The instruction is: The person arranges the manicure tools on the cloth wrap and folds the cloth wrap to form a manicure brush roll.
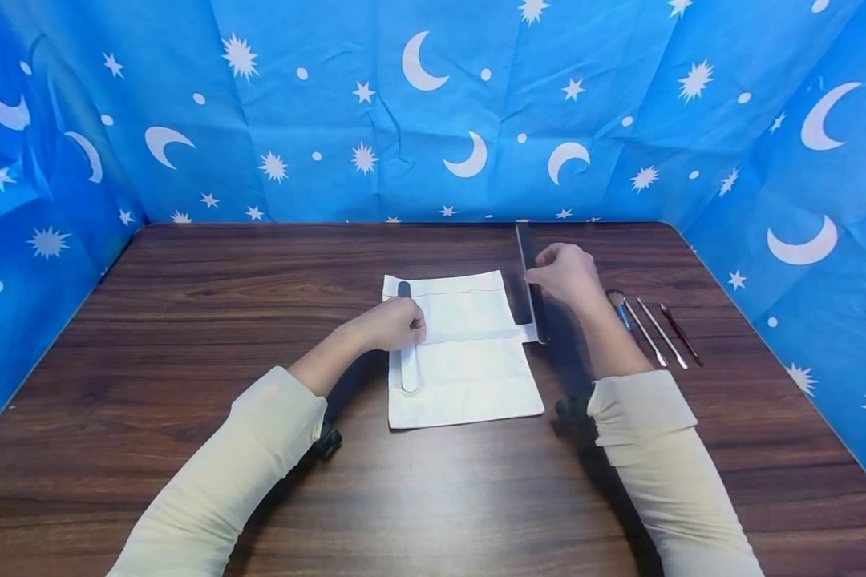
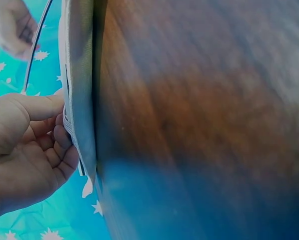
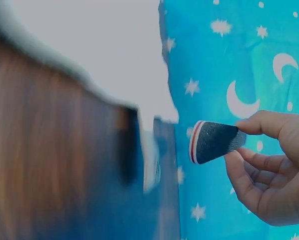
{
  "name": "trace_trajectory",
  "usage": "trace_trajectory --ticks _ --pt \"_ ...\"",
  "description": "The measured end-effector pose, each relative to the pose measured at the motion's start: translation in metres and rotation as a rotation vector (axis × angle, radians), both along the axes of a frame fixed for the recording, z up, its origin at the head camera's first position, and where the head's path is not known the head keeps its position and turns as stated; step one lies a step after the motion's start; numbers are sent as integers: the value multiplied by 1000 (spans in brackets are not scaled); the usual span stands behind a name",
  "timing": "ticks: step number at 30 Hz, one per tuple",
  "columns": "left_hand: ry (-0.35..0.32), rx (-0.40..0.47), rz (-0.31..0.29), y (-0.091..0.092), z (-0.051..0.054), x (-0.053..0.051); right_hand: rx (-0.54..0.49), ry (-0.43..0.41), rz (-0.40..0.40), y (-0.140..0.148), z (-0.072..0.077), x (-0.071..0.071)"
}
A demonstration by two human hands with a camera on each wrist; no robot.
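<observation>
- our right hand (image 1: 566, 272) pinches a flat black file (image 1: 537, 312) beside the white cloth case (image 1: 476, 393); only its wrist view shows us red-and-white edging.
- our left hand (image 1: 397, 322), fingers bent, hides part of a pale flat file (image 1: 408, 370); we can't tell what it pinches.
- thin silver tools (image 1: 661, 333) lie further right.

On surface (image 1: 224, 280): pouch (image 1: 476, 393). On pouch, along left edge: left file (image 1: 409, 373), left fingers (image 1: 416, 322) over middle. Beside pouch's right edge: right file (image 1: 536, 300), in right fingers (image 3: 242, 182). Farther right, on surface: tools (image 1: 645, 324). Behind surface: curtain (image 1: 332, 96).
</observation>
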State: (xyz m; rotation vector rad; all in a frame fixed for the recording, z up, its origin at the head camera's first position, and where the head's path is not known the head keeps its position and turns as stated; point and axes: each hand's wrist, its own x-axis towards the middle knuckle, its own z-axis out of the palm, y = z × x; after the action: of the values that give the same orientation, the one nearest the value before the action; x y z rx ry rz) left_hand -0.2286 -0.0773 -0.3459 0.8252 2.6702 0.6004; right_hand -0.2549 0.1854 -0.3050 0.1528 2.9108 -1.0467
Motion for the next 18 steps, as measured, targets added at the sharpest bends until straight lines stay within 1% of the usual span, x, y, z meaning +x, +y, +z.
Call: trace_trajectory --ticks 4,7,11,15,18 --pt "0 0 -1 1 0 -1 -100 13 -33 -26 2 -5" --pt "-1 0 0 2 1 0 -156 34 -30 -45 4 -7" --pt "8 -2 -8 2 1 1 -197 64 -17 -67 3 -7" --pt "9 -2 -11 2 1 0 -251 118 -36 -86 -1 -8" --pt "6 3 -12 2 -1 -1 -288 152 -46 -99 -8 -10"
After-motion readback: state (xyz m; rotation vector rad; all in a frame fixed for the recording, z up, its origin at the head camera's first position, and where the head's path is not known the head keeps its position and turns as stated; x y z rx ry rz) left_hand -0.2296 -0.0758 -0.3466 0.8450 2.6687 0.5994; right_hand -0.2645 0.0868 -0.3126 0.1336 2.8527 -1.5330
